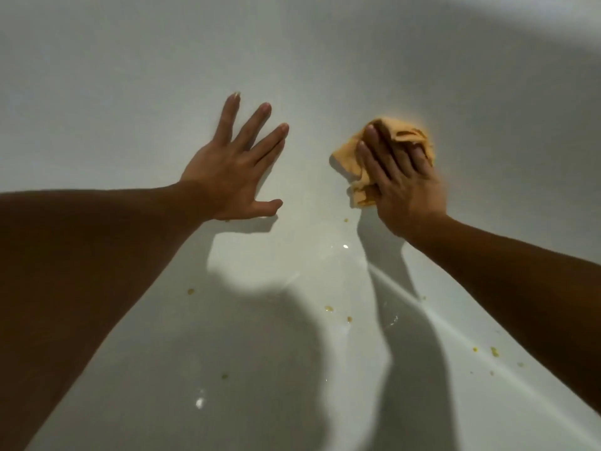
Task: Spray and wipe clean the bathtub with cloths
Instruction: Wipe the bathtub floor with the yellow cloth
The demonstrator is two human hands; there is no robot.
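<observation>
Counting one orange cloth (pixel 390 148), two hands and several yellowish specks (pixel 328 308) low in the bathtub (pixel 130 76). I see my left hand (pixel 232 170) splayed flat on the tub wall, holding nothing. My right hand (pixel 405 190) presses the bunched cloth against that wall with straight fingers. White surface stretches above and between both hands.

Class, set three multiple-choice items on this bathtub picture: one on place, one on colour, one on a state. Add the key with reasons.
1. Where is the cloth? A on a tap B under the right hand C in a bucket
2. The cloth's colour? A blue B white C orange
3. The left hand is: A flat on the tub, fingers spread B clenched C gripping a bottle
Key: B, the hand presses it to the wall; C, it shows orange; A, its fingers are straight and splayed.
</observation>
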